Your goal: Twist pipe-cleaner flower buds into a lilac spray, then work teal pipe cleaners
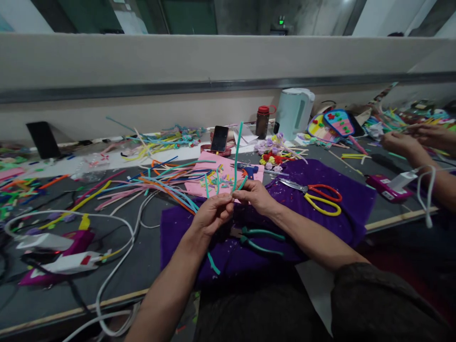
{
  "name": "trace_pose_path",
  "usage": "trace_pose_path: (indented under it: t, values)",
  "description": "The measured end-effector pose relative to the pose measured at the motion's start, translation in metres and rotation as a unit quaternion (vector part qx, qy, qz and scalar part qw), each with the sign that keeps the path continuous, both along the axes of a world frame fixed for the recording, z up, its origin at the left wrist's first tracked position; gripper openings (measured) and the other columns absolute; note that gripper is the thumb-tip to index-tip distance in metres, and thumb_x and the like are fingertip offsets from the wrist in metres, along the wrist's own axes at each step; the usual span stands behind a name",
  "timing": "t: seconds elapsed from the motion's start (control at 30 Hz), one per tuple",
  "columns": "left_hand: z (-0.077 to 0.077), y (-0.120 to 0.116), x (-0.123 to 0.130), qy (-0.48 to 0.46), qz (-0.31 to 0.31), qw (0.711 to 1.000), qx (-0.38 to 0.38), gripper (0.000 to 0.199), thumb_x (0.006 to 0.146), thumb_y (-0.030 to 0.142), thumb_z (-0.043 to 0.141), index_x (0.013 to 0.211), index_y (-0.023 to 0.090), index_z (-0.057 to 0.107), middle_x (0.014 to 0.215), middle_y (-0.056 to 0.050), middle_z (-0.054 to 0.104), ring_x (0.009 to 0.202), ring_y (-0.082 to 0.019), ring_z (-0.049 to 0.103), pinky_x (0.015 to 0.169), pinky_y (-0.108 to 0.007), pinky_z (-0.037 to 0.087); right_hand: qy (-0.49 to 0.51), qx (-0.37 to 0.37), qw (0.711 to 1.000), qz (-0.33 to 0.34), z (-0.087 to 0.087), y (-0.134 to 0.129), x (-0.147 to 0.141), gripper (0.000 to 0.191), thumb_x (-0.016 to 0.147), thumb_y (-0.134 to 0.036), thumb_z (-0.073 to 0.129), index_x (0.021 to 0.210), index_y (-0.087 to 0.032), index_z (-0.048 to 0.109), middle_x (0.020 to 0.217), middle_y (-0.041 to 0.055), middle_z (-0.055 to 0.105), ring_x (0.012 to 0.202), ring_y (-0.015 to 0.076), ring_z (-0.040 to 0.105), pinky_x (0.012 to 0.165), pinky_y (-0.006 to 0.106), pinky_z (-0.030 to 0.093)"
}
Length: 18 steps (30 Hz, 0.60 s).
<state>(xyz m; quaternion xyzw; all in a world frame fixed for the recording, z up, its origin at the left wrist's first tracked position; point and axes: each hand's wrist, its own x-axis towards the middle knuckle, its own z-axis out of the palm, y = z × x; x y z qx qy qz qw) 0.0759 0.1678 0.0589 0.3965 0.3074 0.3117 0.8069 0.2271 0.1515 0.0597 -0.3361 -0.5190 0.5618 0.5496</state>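
Between my fingertips stands a teal pipe cleaner (237, 152), its long end pointing up and shorter pieces sticking out beside it. My left hand (215, 211) pinches it low down, and my right hand (254, 194) pinches it from the other side, so the fingertips meet. Just below them, pliers with green handles (263, 232) lie on a purple cloth (178, 237). Scissors with one red and one yellow handle (313, 192) rest to the right. Behind my hands is a pink sheet (194, 187) strewn with small coloured cuttings.
Loose pipe cleaners (167, 178) spread to the left. White cables (131, 237) run from magenta power strips (76, 242). At the back stand a phone (220, 138), a dark bottle (262, 124) and a pale kettle (290, 114). Another person's hands (402, 142) work at the right.
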Motion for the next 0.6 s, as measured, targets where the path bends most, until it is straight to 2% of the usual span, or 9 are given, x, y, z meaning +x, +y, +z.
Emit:
trace_pose_path:
  t: [0.07, 0.13, 0.27, 0.37, 0.43, 0.6]
  values:
    - [0.001, 0.000, 0.002, -0.001, 0.008, 1.000, -0.006, 0.011, 0.067, 0.021, 0.059, 0.067, 0.012, 0.053, 0.046, 0.004, 0.049, 0.032, 0.000, 0.036, 0.031, -0.011, 0.029, 0.014, -0.009, 1.000, -0.006, -0.002, 0.001, -0.001, 0.018, 0.061, -0.028, 0.066, 0.065, -0.013, 0.057, 0.049, -0.0059, 0.048, 0.041, 0.0041, 0.037, 0.041, 0.019, 0.026]
    - [0.001, 0.001, 0.003, 0.025, 0.029, 0.999, 0.023, 0.014, 0.069, 0.025, 0.059, 0.069, 0.012, 0.054, 0.048, 0.003, 0.052, 0.033, -0.002, 0.040, 0.032, -0.012, 0.030, 0.022, -0.018, 0.999, -0.023, -0.004, 0.004, -0.001, 0.018, 0.062, -0.028, 0.066, 0.065, -0.013, 0.057, 0.046, -0.0061, 0.047, 0.039, 0.0042, 0.036, 0.039, 0.019, 0.025]
    - [0.003, 0.004, 0.001, 0.083, 0.120, 0.982, 0.118, 0.027, 0.072, 0.037, 0.056, 0.081, 0.012, 0.057, 0.061, -0.001, 0.061, 0.039, -0.005, 0.048, 0.034, -0.015, 0.034, 0.037, -0.039, 0.996, -0.067, -0.006, 0.010, 0.003, 0.018, 0.061, -0.028, 0.067, 0.063, -0.013, 0.057, 0.046, -0.0056, 0.047, 0.037, 0.0039, 0.035, 0.037, 0.019, 0.023]
    - [0.004, 0.004, -0.001, 0.096, 0.177, 0.965, 0.168, 0.030, 0.071, 0.039, 0.057, 0.085, 0.012, 0.058, 0.065, -0.002, 0.063, 0.042, -0.005, 0.049, 0.036, -0.015, 0.035, 0.045, -0.043, 0.996, -0.067, -0.007, 0.012, 0.006, 0.019, 0.060, -0.029, 0.067, 0.063, -0.013, 0.056, 0.046, -0.0055, 0.047, 0.036, 0.0038, 0.036, 0.036, 0.019, 0.022]
    - [0.004, 0.002, 0.000, 0.104, 0.183, 0.959, 0.188, 0.031, 0.071, 0.040, 0.057, 0.084, 0.012, 0.059, 0.066, -0.002, 0.062, 0.043, -0.005, 0.050, 0.036, -0.016, 0.035, 0.039, -0.041, 0.997, -0.054, -0.008, 0.011, 0.006, 0.020, 0.062, -0.031, 0.066, 0.063, -0.013, 0.057, 0.045, -0.0057, 0.047, 0.035, 0.0041, 0.035, 0.036, 0.019, 0.023]
    - [0.001, -0.003, 0.004, 0.134, 0.140, 0.962, 0.191, 0.028, 0.067, 0.039, 0.062, 0.076, 0.013, 0.058, 0.064, -0.001, 0.063, 0.040, -0.005, 0.048, 0.035, -0.016, 0.033, 0.022, -0.028, 0.998, -0.043, -0.010, 0.009, 0.000, 0.020, 0.063, -0.032, 0.065, 0.066, -0.013, 0.058, 0.043, -0.0067, 0.045, 0.035, 0.0040, 0.034, 0.037, 0.019, 0.023]
